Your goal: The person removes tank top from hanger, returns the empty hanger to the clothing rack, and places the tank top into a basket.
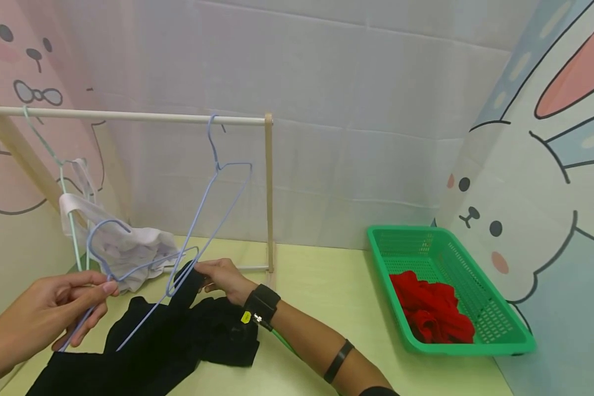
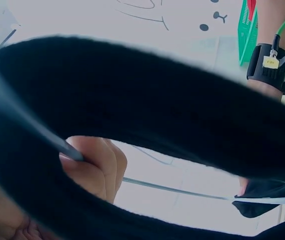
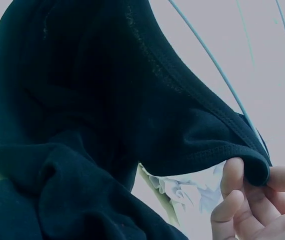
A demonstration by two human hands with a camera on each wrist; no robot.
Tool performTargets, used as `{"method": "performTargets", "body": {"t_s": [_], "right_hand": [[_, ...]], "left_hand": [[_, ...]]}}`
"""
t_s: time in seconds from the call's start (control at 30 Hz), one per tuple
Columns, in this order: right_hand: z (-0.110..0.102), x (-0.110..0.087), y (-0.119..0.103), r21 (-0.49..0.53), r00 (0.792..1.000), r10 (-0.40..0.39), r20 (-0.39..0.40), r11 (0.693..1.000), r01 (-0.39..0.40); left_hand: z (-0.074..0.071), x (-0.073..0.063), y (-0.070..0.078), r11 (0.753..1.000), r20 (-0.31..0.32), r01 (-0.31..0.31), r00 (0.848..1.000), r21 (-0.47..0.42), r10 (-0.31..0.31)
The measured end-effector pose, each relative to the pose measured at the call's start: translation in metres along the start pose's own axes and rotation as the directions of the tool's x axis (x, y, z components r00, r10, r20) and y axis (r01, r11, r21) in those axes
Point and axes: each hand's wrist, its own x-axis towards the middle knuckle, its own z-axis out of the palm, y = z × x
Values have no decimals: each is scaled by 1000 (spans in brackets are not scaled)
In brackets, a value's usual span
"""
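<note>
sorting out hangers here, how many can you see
3: a mint hanger on the rail, left; a blue hanger on it, right; a second blue hanger in the left hand. More could be hidden.

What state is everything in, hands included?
Left hand: pinching a blue hanger
Blue hanger: off the rail, hook free
Right hand: pinching the black garment
Black garment: rumpled, hanger partly through its opening
Other blue hanger: hooked on the rail, bare
White garment: draped on a mint hanger, bunched
Green basket: upright, holding red cloth
Red cloth: crumpled

l hand [image 1: 79, 309] & r hand [image 1: 227, 281] both pinching, r arm [image 1: 307, 334] angled inward.
</note>
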Motion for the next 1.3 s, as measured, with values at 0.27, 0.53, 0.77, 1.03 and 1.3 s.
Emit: {"method": "performTargets", "body": {"t_s": [0.27,0.53,0.77,1.03,1.3], "right_hand": [[1,-6,-3,-111,1000,-20,5,994,20],[9,-13,-3,-308,990,-92,110,943,122],[14,-26,-13,-404,949,-131,288,881,244],[21,-35,-18,-395,906,-95,413,878,272],[28,-38,-16,-446,884,-63,464,845,295]], "left_hand": [[2,4,3,1000,-9,-2,1000,17,2],[2,7,4,999,-23,-23,999,-28,23],[2,11,2,997,-32,-51,998,-52,50],[1,14,1,995,-42,-75,996,-63,73],[1,14,-1,995,-41,-78,996,-54,76]]}}
